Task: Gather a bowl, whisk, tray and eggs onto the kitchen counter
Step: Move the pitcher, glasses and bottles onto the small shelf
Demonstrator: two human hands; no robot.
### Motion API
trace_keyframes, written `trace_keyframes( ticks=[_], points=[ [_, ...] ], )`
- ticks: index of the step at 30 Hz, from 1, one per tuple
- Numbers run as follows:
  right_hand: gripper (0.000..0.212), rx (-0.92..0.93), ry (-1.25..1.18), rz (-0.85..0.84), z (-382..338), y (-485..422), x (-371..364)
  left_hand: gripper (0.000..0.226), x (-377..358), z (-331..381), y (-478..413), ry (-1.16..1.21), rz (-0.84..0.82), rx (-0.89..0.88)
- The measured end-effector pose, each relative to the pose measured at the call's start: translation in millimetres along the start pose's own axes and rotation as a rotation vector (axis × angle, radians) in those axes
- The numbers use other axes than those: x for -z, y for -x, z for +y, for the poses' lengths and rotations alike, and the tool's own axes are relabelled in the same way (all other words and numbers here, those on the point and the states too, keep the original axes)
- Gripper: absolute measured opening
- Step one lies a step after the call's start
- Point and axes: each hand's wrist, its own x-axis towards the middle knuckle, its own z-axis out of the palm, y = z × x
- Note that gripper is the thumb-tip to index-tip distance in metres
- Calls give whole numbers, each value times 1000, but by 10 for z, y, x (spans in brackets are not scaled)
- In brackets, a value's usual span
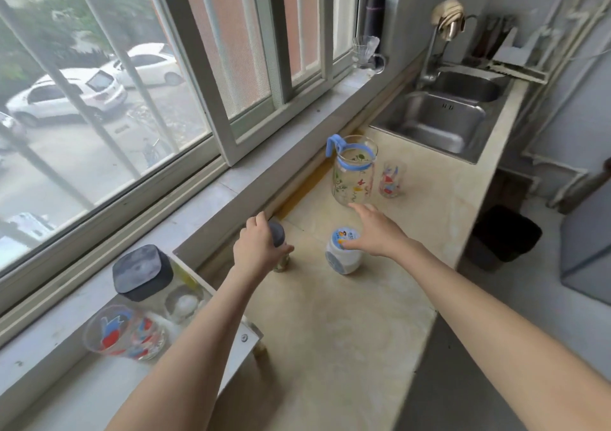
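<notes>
beige stone counter (347,315) runs under the window toward a steel sink (439,123), and none of the bowl, whisk, tray or eggs shows anywhere on it or elsewhere in view, so they are yet to be fetched. the left grip (256,245) is curled round a small jar with a dark grey lid (277,232), which stands near the wall edge of the counter. the right grip (377,229) is spread with straight fingers and holds nothing, passing over a white jar with a blue label (344,258), its fingertips close to the base of a glass pitcher (353,172); whether they touch it i cannot tell. this looks like making room for the things to come. to do it well, keep the small jar upright and set it close to the wall, then take the pitcher low round its body or by its blue handle, since printed glass will likely be slippery, and mind the printed tumbler (391,179) just beside it. counted: one pitcher, two jars on the counter, one large container with a dark lid (142,272) on the white rack at left, one tumbler by the pitcher and at least one more tumbler (122,331) by the rack, though overlap there hides the exact count; two basins in the sink.
</notes>
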Motion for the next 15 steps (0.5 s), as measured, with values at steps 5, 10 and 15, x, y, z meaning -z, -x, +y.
trace_keyframes(
  ticks=[5, 10, 15],
  points=[
    [107, -49, -6, -92, 109, -193, -291, 86, -185, -82, -149, 19, -54, 53],
    [103, -66, -29, -143, 157, -304, -504, 84, -311, -150, -222, 53, -102, 82],
    [93, -68, -53, -97, 172, -335, -601, 50, -344, -168, -222, 115, -61, 60]
  ],
)
